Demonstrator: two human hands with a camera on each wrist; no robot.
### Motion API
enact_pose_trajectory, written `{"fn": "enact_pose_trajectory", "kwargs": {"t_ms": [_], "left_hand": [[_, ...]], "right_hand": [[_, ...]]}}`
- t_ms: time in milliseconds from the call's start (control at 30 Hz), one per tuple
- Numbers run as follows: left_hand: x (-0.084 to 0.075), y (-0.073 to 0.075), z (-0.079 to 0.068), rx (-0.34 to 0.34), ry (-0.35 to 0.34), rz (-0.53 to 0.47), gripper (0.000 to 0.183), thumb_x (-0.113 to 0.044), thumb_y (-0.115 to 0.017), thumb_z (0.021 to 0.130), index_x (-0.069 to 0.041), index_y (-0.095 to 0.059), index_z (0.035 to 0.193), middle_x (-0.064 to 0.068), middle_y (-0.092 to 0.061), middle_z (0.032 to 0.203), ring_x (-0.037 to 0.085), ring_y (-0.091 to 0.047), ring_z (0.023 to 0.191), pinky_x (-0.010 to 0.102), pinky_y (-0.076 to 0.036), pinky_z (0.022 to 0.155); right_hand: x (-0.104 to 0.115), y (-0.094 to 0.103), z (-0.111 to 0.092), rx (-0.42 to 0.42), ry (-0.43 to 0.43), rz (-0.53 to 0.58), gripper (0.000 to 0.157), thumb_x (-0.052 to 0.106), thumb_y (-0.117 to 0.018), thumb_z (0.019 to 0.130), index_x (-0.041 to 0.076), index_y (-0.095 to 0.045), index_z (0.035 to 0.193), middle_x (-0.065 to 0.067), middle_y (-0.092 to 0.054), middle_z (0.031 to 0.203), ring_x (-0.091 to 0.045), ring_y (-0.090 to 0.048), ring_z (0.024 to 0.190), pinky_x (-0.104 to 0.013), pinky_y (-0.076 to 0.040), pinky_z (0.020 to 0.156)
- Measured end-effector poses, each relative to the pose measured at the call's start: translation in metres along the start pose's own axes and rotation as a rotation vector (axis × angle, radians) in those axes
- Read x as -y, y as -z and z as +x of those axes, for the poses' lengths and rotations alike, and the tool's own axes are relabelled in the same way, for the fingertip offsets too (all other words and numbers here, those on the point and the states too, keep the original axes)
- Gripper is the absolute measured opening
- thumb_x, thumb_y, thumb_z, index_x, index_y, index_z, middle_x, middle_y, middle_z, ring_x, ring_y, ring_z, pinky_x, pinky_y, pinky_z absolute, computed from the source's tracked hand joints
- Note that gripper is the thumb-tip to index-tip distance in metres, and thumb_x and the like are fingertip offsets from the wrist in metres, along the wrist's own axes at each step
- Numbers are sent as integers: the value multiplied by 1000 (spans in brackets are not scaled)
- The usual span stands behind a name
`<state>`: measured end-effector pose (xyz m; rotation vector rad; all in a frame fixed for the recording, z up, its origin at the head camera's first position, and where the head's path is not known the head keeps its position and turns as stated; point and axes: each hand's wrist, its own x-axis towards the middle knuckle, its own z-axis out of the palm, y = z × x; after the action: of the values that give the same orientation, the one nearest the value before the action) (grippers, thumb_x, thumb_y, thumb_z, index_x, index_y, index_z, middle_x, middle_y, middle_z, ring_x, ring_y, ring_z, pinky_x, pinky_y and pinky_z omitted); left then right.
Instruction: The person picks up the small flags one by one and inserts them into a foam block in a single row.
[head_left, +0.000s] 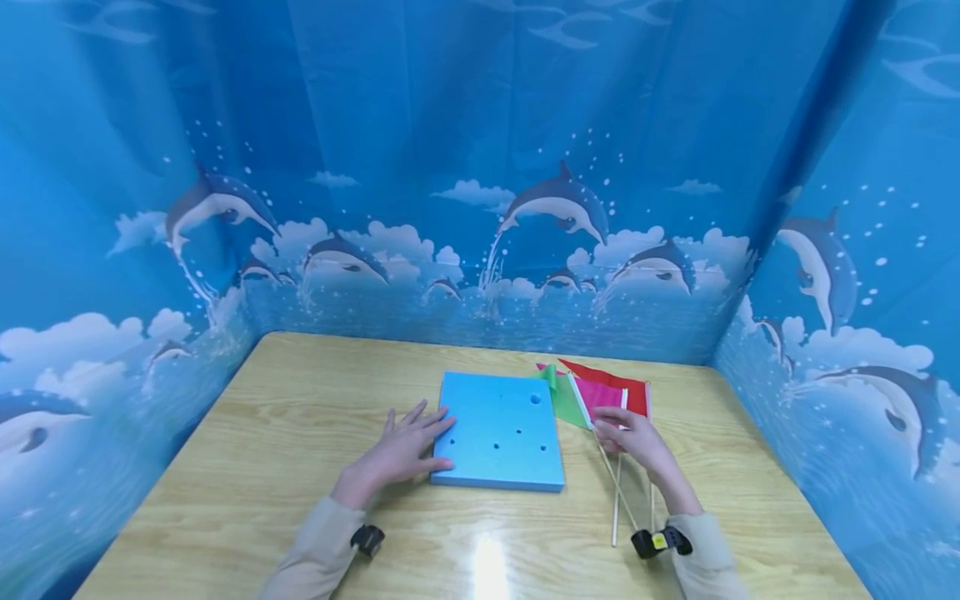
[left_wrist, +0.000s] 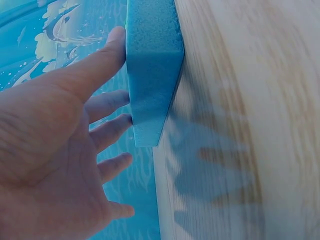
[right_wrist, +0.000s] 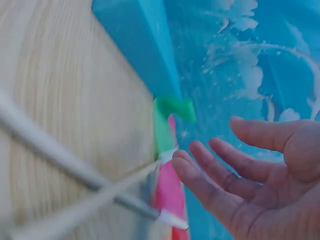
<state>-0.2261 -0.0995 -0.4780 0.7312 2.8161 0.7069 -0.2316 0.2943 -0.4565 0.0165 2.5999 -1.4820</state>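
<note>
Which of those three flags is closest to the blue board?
The green flag: its curled cloth lies beside the blue board, while the pink flag and red flag sit mostly farther right.

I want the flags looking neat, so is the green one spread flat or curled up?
Partly curled. In the head view, part of the green flag looks spread, but one end rolls up beside the blue board.

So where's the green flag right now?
In the head view, the green flag lies on the table, just right of the blue board, beside the pink flag and near the right hand.
</note>
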Motion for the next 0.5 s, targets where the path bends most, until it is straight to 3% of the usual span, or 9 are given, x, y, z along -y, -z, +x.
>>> {"fn": "enact_pose_trajectory", "kwargs": {"t_ms": [167, 367, 500], "left_hand": [[-1, 2, -1, 0, -4, -5, 75, -46, -71, 92, -13, -44, 154, 9, -34, 163, 39, -13, 154, 74, 0, 117], [0, 1, 0, 1, 4, 4, 75, -47, -70, 92, -14, -45, 154, 8, -33, 164, 39, -13, 155, 74, 0, 117], [0, 0, 0, 0, 8, 4, 75, -48, -70, 92, -15, -44, 154, 8, -33, 164, 38, -13, 155, 73, 0, 118]], "right_hand": [[-12, 10, 8, 59, -51, 32, 41, 7, -56, 103, -22, -50, 132, -27, -70, 104, -19, -69, 80, -34, -63, 73], [-20, 11, 13, 121, -121, 3, 36, 0, -63, 97, -20, -55, 125, -13, -70, 92, -14, -66, 71, -32, -63, 68], [-19, 5, 15, 112, -150, -53, 37, -7, -73, 87, -18, -57, 118, -9, -63, 87, -12, -63, 64, -31, -63, 62]]}}
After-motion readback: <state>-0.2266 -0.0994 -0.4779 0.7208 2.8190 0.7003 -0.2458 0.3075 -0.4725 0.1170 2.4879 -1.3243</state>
